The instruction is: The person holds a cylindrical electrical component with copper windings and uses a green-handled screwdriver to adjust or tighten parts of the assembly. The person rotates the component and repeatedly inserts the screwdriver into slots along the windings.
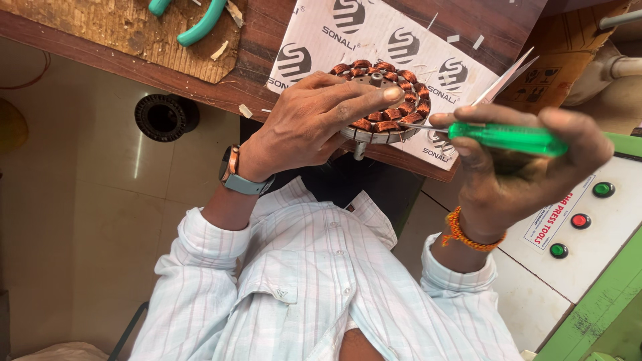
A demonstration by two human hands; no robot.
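Note:
My left hand (pixel 314 120) grips a round motor stator (pixel 394 107) with copper wire coils around its rim, holding it at the wooden table's edge, with the forefinger laid across its top. My right hand (pixel 528 167) is closed around a green-handled screwdriver (pixel 505 137). Its thin metal tip touches the stator's right side among the coils. A watch sits on my left wrist and an orange thread band on my right.
A white printed sheet (pixel 348 33) lies on the wooden table (pixel 261 47) under the stator. Teal-handled pliers (pixel 200 23) rest on a board at the back left. A black ring (pixel 164 117) lies on the floor. A control box (pixel 582 220) with coloured buttons stands at the right.

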